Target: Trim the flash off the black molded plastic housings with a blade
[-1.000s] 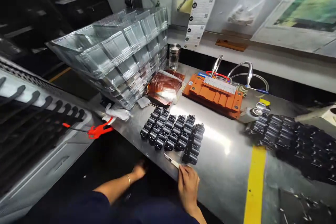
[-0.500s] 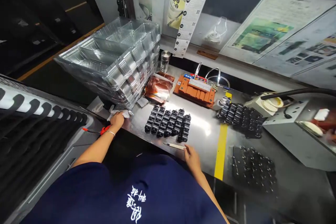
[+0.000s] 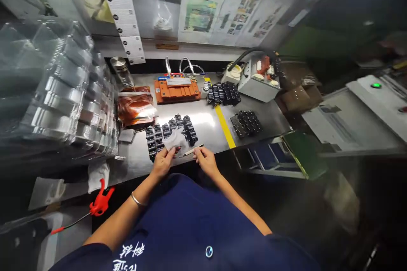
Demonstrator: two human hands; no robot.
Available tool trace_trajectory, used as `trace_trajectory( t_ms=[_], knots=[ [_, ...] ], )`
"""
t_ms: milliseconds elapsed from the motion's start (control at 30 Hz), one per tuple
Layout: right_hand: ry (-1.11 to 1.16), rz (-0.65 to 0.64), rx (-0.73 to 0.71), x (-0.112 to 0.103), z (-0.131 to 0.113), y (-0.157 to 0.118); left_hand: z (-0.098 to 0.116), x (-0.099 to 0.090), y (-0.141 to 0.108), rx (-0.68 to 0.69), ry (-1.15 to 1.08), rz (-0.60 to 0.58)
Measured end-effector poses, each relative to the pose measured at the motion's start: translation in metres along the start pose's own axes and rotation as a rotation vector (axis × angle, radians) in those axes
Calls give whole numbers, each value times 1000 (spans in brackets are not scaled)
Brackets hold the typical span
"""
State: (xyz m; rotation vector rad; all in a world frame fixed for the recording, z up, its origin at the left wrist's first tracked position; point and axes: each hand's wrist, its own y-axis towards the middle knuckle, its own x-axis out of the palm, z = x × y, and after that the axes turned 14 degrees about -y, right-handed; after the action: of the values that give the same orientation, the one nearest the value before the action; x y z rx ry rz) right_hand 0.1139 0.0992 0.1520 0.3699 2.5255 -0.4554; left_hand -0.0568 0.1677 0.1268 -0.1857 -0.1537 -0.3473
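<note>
My left hand (image 3: 163, 161) grips a crumpled white cloth (image 3: 175, 139), which lies partly over the rows of black parts (image 3: 154, 139) on the metal bench. Between the fingers of my right hand (image 3: 206, 160) is a slim pen-like tool with a pale handle (image 3: 192, 150), its thin tip pointing left toward the cloth. Both hands are close together at the bench's front edge, just below the black parts. Whatever lies under the cloth is hidden.
Clear plastic trays (image 3: 73, 89) are stacked at left, beside orange-brown film bags (image 3: 136, 106) and a glass jar (image 3: 122, 72). An orange fixture (image 3: 177, 89) stands behind. More black parts (image 3: 224, 93) lie right, near a grey box (image 3: 259, 78). A red air gun (image 3: 101, 201) hangs front left.
The view has swung right. My left hand has come from beside the trays to the black parts, bringing the white cloth. My right hand still holds the tool, now near the cloth.
</note>
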Motion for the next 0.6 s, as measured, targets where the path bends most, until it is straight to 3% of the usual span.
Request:
trace_trajectory(
  t_ms=[133, 233, 433, 600],
  knots=[
    [93, 187, 103, -24, 11, -22, 4, 50, 2, 112, 145, -396],
    [106, 376, 166, -42, 32, -41, 1, 86, -5, 137, 256, -598],
    [-46, 669, 292, -95, 88, -88, -8, 164, -26, 73, 463, -741],
    [-195, 714, 355, -143, 138, -133, -24, 265, -49, -61, 485, -964]
  ],
)
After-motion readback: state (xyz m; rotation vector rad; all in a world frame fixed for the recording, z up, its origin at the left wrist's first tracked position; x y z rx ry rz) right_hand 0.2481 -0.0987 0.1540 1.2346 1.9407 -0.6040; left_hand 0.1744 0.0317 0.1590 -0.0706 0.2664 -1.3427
